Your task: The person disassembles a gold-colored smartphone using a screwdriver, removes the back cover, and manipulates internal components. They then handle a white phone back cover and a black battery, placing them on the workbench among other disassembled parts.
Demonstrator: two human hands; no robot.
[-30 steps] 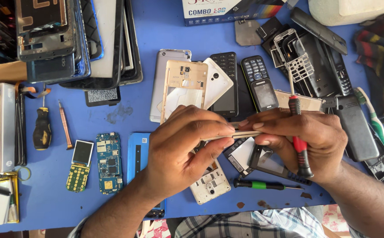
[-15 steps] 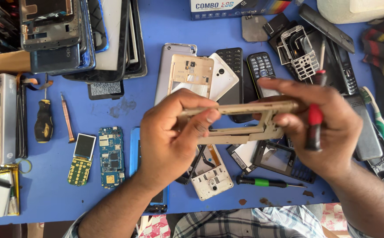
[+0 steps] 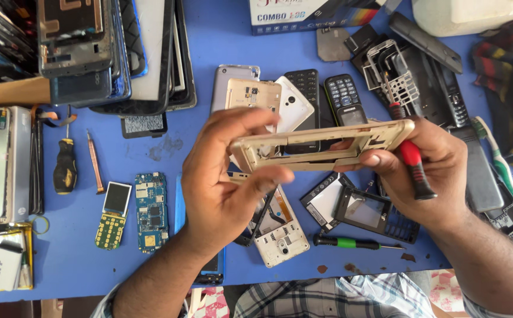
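Above the blue table (image 3: 221, 44), you hold a gold phone frame (image 3: 321, 144) edge-on between both hands. Your left hand (image 3: 224, 182) pinches its left end; your right hand (image 3: 427, 165) grips the right end and also clasps a red-handled screwdriver (image 3: 412, 165). You look mid-inspection of the frame; working it further likely means steadying it with the left hand and freeing the screwdriver tip.
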